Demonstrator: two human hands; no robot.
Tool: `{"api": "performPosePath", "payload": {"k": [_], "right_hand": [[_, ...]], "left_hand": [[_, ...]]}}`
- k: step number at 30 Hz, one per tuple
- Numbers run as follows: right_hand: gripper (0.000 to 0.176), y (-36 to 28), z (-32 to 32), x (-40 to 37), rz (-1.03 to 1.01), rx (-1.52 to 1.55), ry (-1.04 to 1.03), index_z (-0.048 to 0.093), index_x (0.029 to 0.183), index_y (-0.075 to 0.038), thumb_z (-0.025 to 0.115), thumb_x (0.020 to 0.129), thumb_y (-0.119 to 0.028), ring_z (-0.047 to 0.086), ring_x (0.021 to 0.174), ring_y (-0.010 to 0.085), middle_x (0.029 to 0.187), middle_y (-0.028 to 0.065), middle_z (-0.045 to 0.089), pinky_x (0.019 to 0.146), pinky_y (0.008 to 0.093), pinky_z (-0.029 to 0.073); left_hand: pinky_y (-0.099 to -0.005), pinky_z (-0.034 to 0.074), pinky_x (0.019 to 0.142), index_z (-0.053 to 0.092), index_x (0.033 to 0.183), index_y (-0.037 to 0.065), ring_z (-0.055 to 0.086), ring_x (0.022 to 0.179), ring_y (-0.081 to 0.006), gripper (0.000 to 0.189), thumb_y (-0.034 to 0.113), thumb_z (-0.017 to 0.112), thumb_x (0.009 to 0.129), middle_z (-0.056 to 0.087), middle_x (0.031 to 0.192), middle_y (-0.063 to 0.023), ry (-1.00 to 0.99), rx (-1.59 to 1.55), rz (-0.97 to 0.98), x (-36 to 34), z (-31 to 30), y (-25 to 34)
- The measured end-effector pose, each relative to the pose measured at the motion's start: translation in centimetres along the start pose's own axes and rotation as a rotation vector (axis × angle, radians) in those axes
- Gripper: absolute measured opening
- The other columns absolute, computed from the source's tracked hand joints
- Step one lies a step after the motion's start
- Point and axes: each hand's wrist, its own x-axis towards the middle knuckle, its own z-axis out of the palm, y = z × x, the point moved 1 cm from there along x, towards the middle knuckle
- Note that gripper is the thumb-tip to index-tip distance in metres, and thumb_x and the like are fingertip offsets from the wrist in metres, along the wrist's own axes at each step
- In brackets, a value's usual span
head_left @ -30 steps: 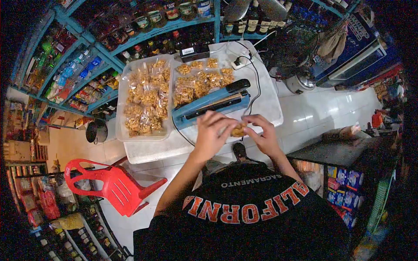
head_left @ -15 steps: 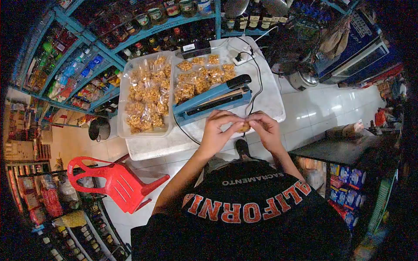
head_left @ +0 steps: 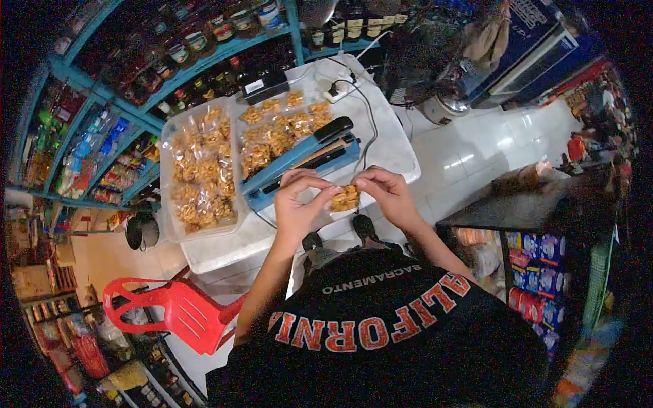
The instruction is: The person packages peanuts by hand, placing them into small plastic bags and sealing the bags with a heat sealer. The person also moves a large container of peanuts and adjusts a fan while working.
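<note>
A small clear plastic bag of golden-brown snack pieces (head_left: 345,199) hangs between my hands at the front edge of the white table (head_left: 389,132). My left hand (head_left: 299,202) pinches its top left corner between thumb and finger. The right corner is pinched by my right hand (head_left: 388,196). Just beyond the hands lies a blue heat sealer (head_left: 289,175) with a black handle, set at a slant on the table. Behind it, several filled snack bags (head_left: 279,136) lie in a group. A translucent plastic bin (head_left: 166,197) to the left holds many more such bags.
A black cord (head_left: 371,122) runs from the sealer area to a white power strip (head_left: 338,90). A small black box (head_left: 265,86) stands at the table's back. Left of me is a red plastic chair (head_left: 194,316). Stocked blue shelves (head_left: 204,62) rise behind the table.
My hands have moved apart, and the snack bag between them now shows more fully. The whole view has shifted, so the table sits further left.
</note>
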Motion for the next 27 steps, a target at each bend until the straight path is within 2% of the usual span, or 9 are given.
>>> {"api": "performPosePath", "payload": {"k": [3, 9, 14, 18, 20, 21, 23, 24, 27], "right_hand": [[0.014, -0.1, 0.0, 0.1, 0.012, 0.033, -0.004, 0.060, 0.088, 0.002, 0.056, 0.081, -0.010, 0.052, 0.078, 0.0093, 0.082, 0.0047, 0.059, 0.071, 0.0227, 0.041], [0.014, 0.0, 0.2, -0.1, 0.027, 0.079, 0.009, 0.060, 0.088, 0.002, 0.057, 0.081, -0.010, 0.052, 0.077, 0.0080, 0.084, 0.0041, 0.060, 0.071, 0.0217, 0.041], [0.014, -0.3, 0.5, -0.5, -0.004, 0.195, -0.035, 0.060, 0.089, 0.001, 0.057, 0.080, -0.009, 0.054, 0.078, 0.0080, 0.085, 0.0034, 0.060, 0.070, 0.0228, 0.044], [0.017, 0.3, -0.2, -0.6, -0.023, 0.157, -0.089, 0.059, 0.091, 0.002, 0.057, 0.080, -0.011, 0.055, 0.077, 0.0094, 0.086, 0.0034, 0.060, 0.069, 0.0240, 0.045], [0.020, 1.1, -1.6, 0.0, 0.144, 0.128, -0.064, 0.058, 0.091, -0.001, 0.054, 0.082, -0.018, 0.056, 0.075, 0.0128, 0.088, 0.0054, 0.059, 0.070, 0.0254, 0.045], [0.020, 1.9, -2.5, 0.7, 0.144, 0.127, -0.065, 0.058, 0.091, -0.001, 0.054, 0.082, -0.018, 0.056, 0.075, 0.0128, 0.088, 0.0054, 0.059, 0.070, 0.0254, 0.045], [0.024, 5.2, -4.6, 2.9, 0.366, 0.094, 0.249, 0.060, 0.093, -0.006, 0.052, 0.082, -0.025, 0.055, 0.068, 0.0129, 0.088, 0.0021, 0.059, 0.063, 0.0254, 0.044], [0.025, 7.6, -5.8, 4.1, 0.409, 0.092, 0.337, 0.060, 0.092, -0.009, 0.053, 0.080, -0.030, 0.053, 0.064, 0.0120, 0.086, -0.0008, 0.059, 0.058, 0.0251, 0.042], [0.029, 11.9, -7.8, 6.8, 0.459, 0.033, 0.444, 0.060, 0.085, -0.007, 0.062, 0.074, -0.034, 0.051, 0.056, 0.0102, 0.076, -0.0006, 0.057, 0.049, 0.0230, 0.040]], "left_hand": [[-0.0297, 0.038, 0.077, 0.066, 0.070, 0.009, 0.050, 0.083, -0.0178, 0.009, 0.011, 0.071, 0.063, 0.062, 0.072, -0.0021, 0.001, 0.030, 0.034, 0.1, 0.0, -0.1], [-0.0284, 0.037, 0.076, 0.066, 0.074, 0.008, 0.049, 0.083, -0.0175, 0.008, 0.009, 0.069, 0.066, 0.063, 0.076, -0.0036, -0.029, -0.031, -0.031, -0.1, -0.1, 0.5], [-0.0293, 0.037, 0.075, 0.066, 0.077, 0.006, 0.048, 0.081, -0.0181, 0.009, 0.007, 0.066, 0.068, 0.063, 0.078, -0.0046, -0.055, 0.082, 0.090, 0.0, -0.1, 1.3], [-0.0293, 0.036, 0.075, 0.065, 0.078, 0.006, 0.048, 0.081, -0.0183, 0.010, 0.007, 0.065, 0.069, 0.063, 0.078, -0.0040, -0.029, 0.109, 0.133, -0.4, 0.0, 0.6], [-0.0290, 0.036, 0.074, 0.065, 0.078, 0.006, 0.048, 0.080, -0.0181, 0.009, 0.006, 0.064, 0.069, 0.062, 0.078, -0.0040, -0.021, 0.116, 0.125, -0.7, -0.2, 0.3], [-0.0290, 0.036, 0.074, 0.065, 0.078, 0.006, 0.048, 0.080, -0.0181, 0.009, 0.006, 0.064, 0.069, 0.062, 0.078, -0.0040, -0.019, 0.116, 0.125, -0.9, -0.3, 0.2], [-0.0282, 0.036, 0.074, 0.063, 0.078, 0.004, 0.048, 0.077, -0.0180, 0.007, 0.005, 0.063, 0.071, 0.060, 0.076, -0.0046, -0.024, 0.145, 0.053, -1.4, -0.9, 0.1], [-0.0282, 0.036, 0.074, 0.063, 0.078, 0.004, 0.048, 0.077, -0.0180, 0.007, 0.005, 0.063, 0.071, 0.060, 0.076, -0.0046, -0.034, 0.157, 0.051, -1.7, -1.1, 0.2], [-0.0271, 0.036, 0.072, 0.062, 0.077, 0.003, 0.049, 0.074, -0.0173, 0.005, 0.005, 0.062, 0.073, 0.058, 0.073, -0.0059, -0.017, 0.151, -0.045, -2.4, -1.5, -0.2]]}}
